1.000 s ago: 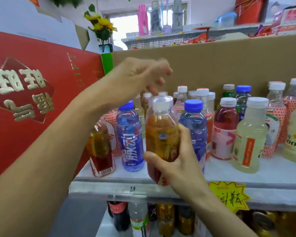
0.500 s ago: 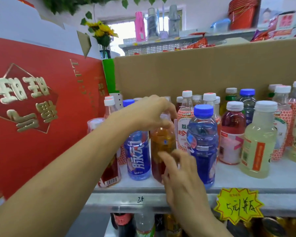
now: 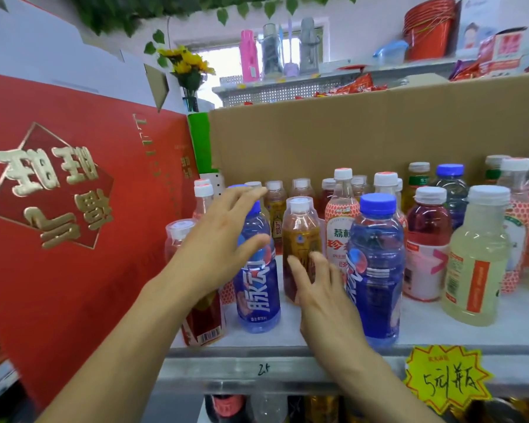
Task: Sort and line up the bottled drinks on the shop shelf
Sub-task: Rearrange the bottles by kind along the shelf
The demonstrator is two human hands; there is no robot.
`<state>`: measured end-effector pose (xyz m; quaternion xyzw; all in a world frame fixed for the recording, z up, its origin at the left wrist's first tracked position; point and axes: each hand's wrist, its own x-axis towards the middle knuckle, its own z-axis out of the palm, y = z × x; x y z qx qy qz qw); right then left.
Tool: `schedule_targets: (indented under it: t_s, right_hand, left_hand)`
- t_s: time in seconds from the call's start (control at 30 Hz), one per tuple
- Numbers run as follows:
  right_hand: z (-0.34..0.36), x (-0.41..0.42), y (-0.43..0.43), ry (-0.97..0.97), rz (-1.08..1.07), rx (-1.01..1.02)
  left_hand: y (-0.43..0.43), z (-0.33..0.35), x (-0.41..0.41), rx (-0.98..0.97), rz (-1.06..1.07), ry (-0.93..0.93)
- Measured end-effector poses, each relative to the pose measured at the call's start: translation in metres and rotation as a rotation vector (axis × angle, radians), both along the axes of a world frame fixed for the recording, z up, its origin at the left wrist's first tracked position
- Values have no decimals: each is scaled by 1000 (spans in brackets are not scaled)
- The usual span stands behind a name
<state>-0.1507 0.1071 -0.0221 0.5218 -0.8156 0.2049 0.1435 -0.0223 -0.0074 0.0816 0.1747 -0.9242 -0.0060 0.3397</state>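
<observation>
Left hand (image 3: 220,242) and right hand (image 3: 327,294) spread loose, holding nothing; a careless nudge could topple the amber bottle (image 3: 301,236) into tightly packed neighbours.

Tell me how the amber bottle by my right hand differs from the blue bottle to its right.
The amber bottle holds golden-brown drink; the blue bottle holds blue. The amber bottle's cap looks white under a clear cover; the blue bottle's cap is solid blue. The amber bottle stands further back on the shelf, the blue bottle at its front edge. Both stand upright, capped and labelled.
</observation>
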Motion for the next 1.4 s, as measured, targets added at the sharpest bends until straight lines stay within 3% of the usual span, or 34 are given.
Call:
schedule_targets:
  t_s: [0.17,0.23,0.33,0.4,0.7,1.07,1.2,1.3,1.4]
  right_hand:
    - [77,-19,-9,342,61,-126]
    - [120,-38,-20,352,35,40]
    - [155,-57,-38,231,16,443]
    - [160,-62,-47,224,18,515]
    - [168,-60,-75,216,84,543]
    - [161,-75,-115,391,-87,540]
    - [166,-72,-103,370,-84,582]
    - [174,-61,-64,255,-16,496]
    - [166,-52,-13,256,56,248]
  left_hand:
    - [-7,-3,2,-73,55,-84]
    - [-8,-3,2,-88,62,-83]
    - [-10,-5,2,-94,64,-67]
    - [-12,-6,3,-94,53,-54]
    - [-16,-11,3,-47,-21,-4]
    - [-16,-14,2,11,-54,-1]
    - [-12,-20,-2,92,-76,23]
    - [-6,-27,-9,193,-82,122]
    - [2,-29,-18,289,-46,283]
